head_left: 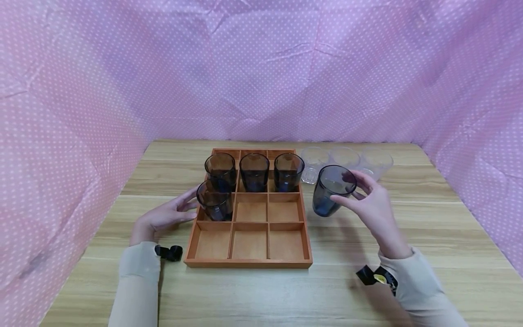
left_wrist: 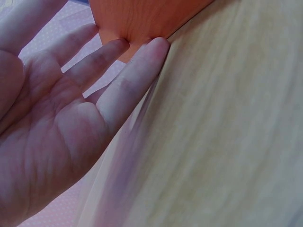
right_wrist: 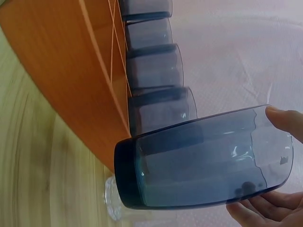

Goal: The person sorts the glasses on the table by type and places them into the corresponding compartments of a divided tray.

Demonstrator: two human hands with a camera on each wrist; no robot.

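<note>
My right hand (head_left: 373, 206) pinches a blue-grey tinted glass (head_left: 328, 193) near its rim, thumb on one side and fingers on the other. The glass is tilted and sits just right of the wooden compartment box (head_left: 249, 263). In the right wrist view the same glass (right_wrist: 203, 161) is held by its rim end, its thick base toward the box. My left hand (head_left: 169, 213) touches the box's left side, its fingers (left_wrist: 130, 87) extended against the wood. Three tinted glasses (head_left: 254, 172) fill the back row, and another tinted glass (head_left: 215, 202) stands in the middle row's left compartment.
Several clear glasses (head_left: 314, 161) stand behind the held glass, to the right of the box's far end. The wood-grain table (head_left: 245, 299) carries everything. Pink dotted cloth (head_left: 261, 68) hangs around its back and sides.
</note>
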